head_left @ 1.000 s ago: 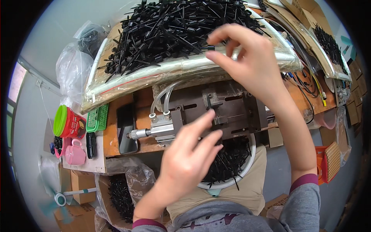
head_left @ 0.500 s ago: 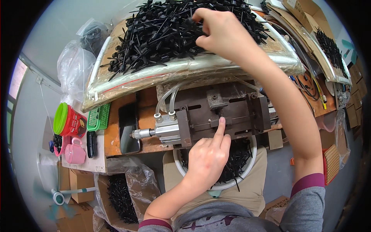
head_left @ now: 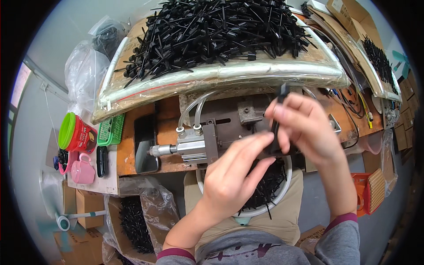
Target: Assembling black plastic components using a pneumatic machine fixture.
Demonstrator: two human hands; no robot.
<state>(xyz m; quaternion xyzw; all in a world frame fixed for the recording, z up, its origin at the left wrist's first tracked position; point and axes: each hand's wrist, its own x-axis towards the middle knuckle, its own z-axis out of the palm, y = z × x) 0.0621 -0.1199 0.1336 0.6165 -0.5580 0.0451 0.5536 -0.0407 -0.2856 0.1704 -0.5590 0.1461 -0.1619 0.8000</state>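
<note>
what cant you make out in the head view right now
In the head view:
Black piece: middle partly covered by fingers of the right hand; whether the left hand touches it is unclear.
Dark metal fixture: right end behind the right hand.
White-rimmed tub: contents partly behind the left hand.
Black heap: far edge cut off by the picture's top.
Fan: blades blurred.

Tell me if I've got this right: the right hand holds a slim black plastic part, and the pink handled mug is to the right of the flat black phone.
Not quite: the pink handled mug is to the left of the flat black phone, not the right, as the head view shows. The right hand does hold the slim black plastic part.
</note>
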